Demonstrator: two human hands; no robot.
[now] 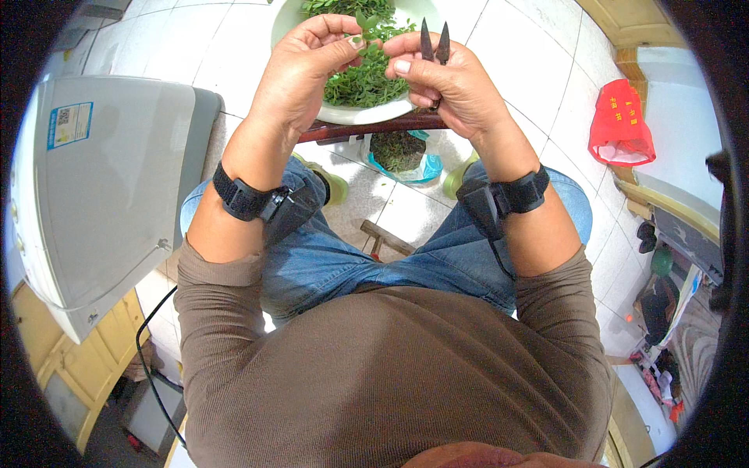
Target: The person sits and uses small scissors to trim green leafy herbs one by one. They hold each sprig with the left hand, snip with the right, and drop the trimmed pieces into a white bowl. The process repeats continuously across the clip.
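Between its thumb and fingers my left hand (313,64) pinches a small green leafy sprig (367,29). Close to its right is my right hand (450,79), closed around a pair of scissors (434,50) whose two dark blades point away from me, spread apart. The right thumb and index finger are near the sprig; whether they touch it I cannot tell. Beneath both hands a pale round basin (360,116) holds a heap of green leafy stems (366,88).
The basin rests by a dark red wooden edge (421,121). Below it, a blue-and-white plastic bag (432,168) holds dark plant scraps. A white appliance (117,187) stands left, a red bag (620,126) lies right, and a wooden-headed tool (386,238) is between my legs.
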